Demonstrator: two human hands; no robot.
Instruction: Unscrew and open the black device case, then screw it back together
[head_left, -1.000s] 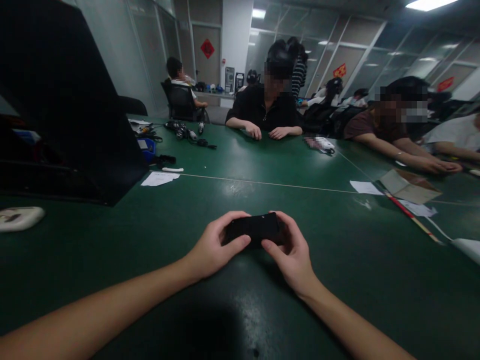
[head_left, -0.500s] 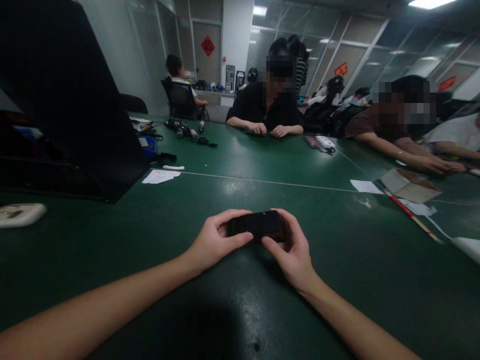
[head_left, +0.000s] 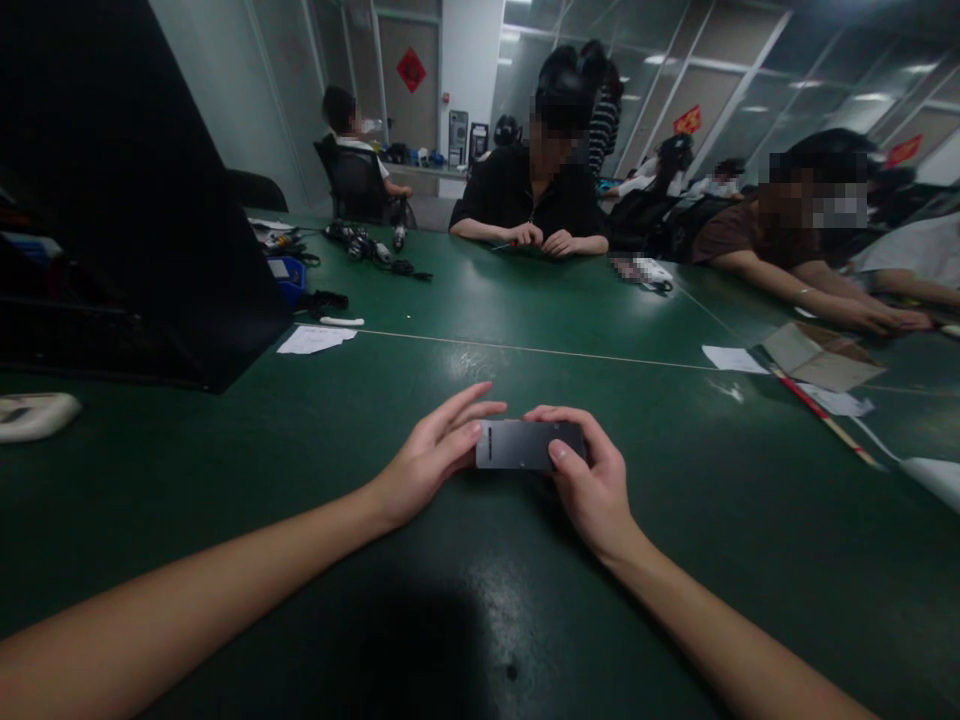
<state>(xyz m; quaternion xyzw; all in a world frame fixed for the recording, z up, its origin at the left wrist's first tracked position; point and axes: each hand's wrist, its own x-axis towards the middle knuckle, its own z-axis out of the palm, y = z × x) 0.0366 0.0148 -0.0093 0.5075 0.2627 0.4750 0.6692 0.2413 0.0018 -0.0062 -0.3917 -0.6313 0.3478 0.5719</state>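
Grey slab-shaped device (head_left: 523, 444) low over green surface (head_left: 315, 450), long axis running left-right. I note right hand (head_left: 592, 480) nearer, fingers clamped round right end. Left hand (head_left: 435, 455) at left end, fingers spread, tips just touching.

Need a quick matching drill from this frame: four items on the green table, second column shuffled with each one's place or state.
Column one:
1. small dark slab
2. left hand
3. white sheet of paper
4. flattened cardboard box

Column two:
A. far right of the table, beside a red-and-tan stick
B. pinched in the right hand, flat face toward the camera
C. fingers spread open, tips at the slab's left end
D. lying near the foot of the big black case on the left

Pairs: 1-B, 2-C, 3-D, 4-A
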